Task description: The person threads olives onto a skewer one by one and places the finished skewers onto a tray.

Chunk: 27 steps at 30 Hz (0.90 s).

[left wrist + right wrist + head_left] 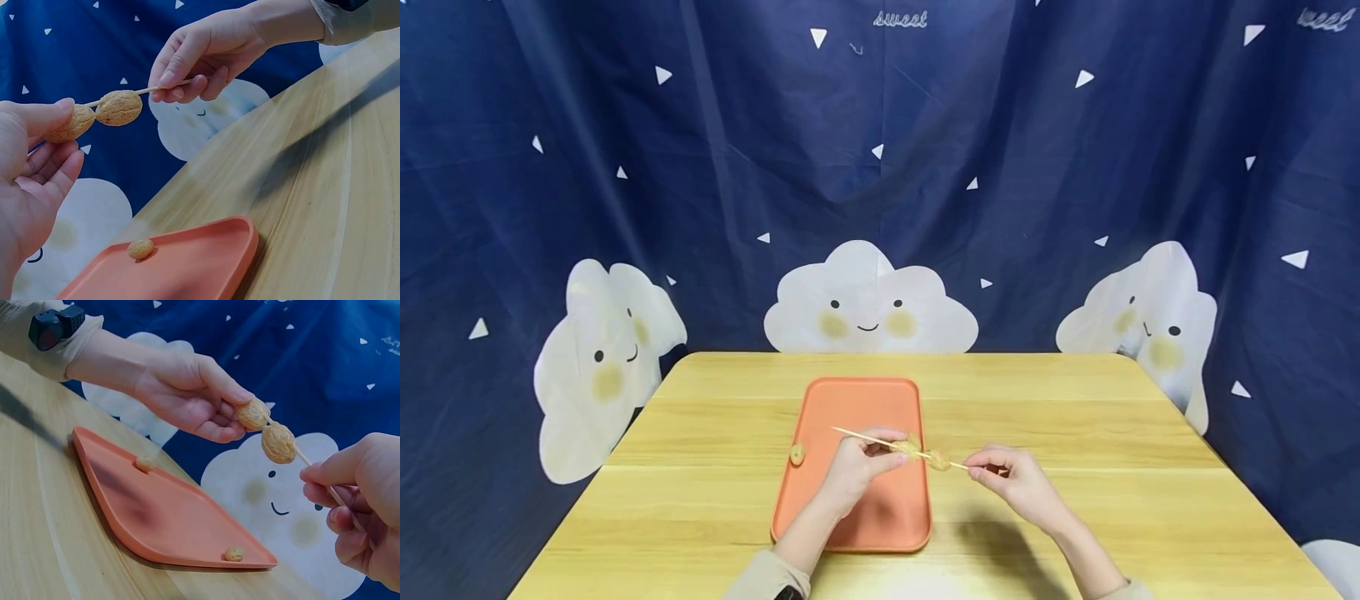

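Observation:
A thin wooden skewer (pixel 866 437) carries two wrinkled golden-brown balls that look like puffs. My left hand (pixel 859 468) pinches the outer puff (pixel 252 415) between thumb and fingers, and the pointed skewer tip sticks out past this hand in the head view. Right against it sits the inner puff (pixel 119 107), nearer my right hand (pixel 1017 487). The right hand holds the other end of the skewer between thumb and fingers. Both hands are raised, the left over the orange tray (pixel 880 404), the right beyond its right edge.
The tray lies on a wooden table (pixel 1037 400). One loose puff (pixel 797 454) is at the tray's left edge; the right wrist view shows two, a puff (pixel 145 464) and another puff (pixel 234 554). A dark blue curtain (pixel 925 192) with clouds hangs behind.

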### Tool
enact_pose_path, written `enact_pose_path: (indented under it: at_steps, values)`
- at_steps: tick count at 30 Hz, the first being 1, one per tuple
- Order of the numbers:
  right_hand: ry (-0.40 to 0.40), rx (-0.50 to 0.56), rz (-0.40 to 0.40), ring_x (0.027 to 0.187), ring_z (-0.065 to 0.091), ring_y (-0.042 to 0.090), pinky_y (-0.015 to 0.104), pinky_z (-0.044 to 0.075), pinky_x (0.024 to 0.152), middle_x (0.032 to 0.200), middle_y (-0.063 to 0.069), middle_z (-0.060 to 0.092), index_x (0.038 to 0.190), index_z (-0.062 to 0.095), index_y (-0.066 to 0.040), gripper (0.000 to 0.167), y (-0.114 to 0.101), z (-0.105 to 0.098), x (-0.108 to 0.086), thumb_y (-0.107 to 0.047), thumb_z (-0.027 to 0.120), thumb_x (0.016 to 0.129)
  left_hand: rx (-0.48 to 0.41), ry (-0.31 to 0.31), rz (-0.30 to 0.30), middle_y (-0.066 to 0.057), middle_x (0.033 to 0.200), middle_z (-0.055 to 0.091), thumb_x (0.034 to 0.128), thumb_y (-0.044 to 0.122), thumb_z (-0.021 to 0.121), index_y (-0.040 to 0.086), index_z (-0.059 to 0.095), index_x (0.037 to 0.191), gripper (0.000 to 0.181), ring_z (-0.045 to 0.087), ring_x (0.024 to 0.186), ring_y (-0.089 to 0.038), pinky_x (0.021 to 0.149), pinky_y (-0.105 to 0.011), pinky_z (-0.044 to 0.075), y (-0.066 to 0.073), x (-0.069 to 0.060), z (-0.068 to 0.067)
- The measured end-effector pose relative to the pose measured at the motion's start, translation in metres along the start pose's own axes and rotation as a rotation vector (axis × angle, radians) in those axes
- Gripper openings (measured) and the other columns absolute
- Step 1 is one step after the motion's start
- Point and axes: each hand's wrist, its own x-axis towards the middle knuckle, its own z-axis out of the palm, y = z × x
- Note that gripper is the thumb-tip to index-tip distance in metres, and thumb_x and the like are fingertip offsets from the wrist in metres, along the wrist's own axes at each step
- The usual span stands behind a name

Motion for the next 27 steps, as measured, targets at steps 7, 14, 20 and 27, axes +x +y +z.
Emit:
enact_pose_path:
  at_steps: [7, 14, 20, 27]
  values:
    - [-0.006, -0.039, -0.022, 0.062, 0.048, 0.003, 0.022, 0.043, 0.048, 0.081, -0.004, 0.062, 0.088, 0.069, -0.007, 0.007, 0.001, 0.000, 0.001, -0.006, 0.063, 0.087, -0.036, -0.013, -0.001, -0.006, 0.098, 0.065, 0.0755, -0.009, 0.067, -0.020, 0.052, 0.114, 0.043, 0.061, 0.082, -0.010, 0.075, -0.022, 0.052, -0.004, 0.001, -0.004]
    - [-0.004, -0.036, -0.012, 0.061, 0.046, 0.003, 0.022, 0.041, 0.047, 0.078, -0.002, 0.060, 0.088, 0.069, -0.008, 0.006, 0.002, 0.000, -0.002, -0.007, 0.063, 0.087, 0.055, -0.032, 0.106, -0.011, 0.094, 0.067, 0.0786, 0.001, 0.070, -0.014, 0.059, 0.108, 0.035, 0.062, 0.083, -0.010, 0.076, -0.024, 0.053, -0.016, -0.008, -0.024]
    - [0.028, -0.036, 0.023, 0.060, 0.045, 0.005, 0.023, 0.040, 0.047, 0.078, 0.001, 0.060, 0.088, 0.069, -0.007, 0.006, 0.004, -0.004, -0.003, -0.006, 0.063, 0.086, 0.219, 0.065, 0.108, -0.016, 0.092, 0.066, 0.0802, 0.003, 0.069, -0.009, 0.061, 0.108, 0.032, 0.063, 0.084, -0.010, 0.077, -0.024, 0.052, -0.017, -0.016, -0.047]
    - [0.051, -0.047, 0.007, 0.059, 0.045, 0.005, 0.022, 0.040, 0.046, 0.076, -0.001, 0.059, 0.087, 0.069, -0.008, 0.006, 0.008, -0.007, -0.004, -0.005, 0.064, 0.085, 0.435, 0.235, 0.022, -0.013, 0.091, 0.068, 0.0790, 0.005, 0.072, -0.006, 0.062, 0.111, 0.035, 0.064, 0.084, -0.018, 0.077, -0.023, 0.050, -0.013, -0.020, -0.073]
